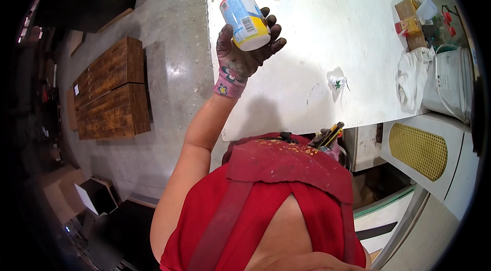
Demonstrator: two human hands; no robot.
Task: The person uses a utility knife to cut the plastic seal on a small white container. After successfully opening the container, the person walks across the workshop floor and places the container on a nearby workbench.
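Observation:
My left hand (238, 58), in a stained dark glove with a pink flowered cuff, is raised over the left side of the white tabletop (302, 30). It grips a white cylindrical tub (245, 21) with a blue and yellow label; the tub is tilted and its bottom faces me. By the apron's right edge, a yellow-and-black tool (331, 135) sticks up beside a dark and pink shape. That shape may be my gloved right hand, but the apron hides most of it, and its fingers cannot be made out.
A small white object with a green mark (337, 83) sits on the tabletop. At right are a white cloth (412, 76), a white bucket (450, 79) and brown packages (409, 17). A cabinet with a woven panel (418, 150) is below. Wooden boards (110, 92) are stacked at left.

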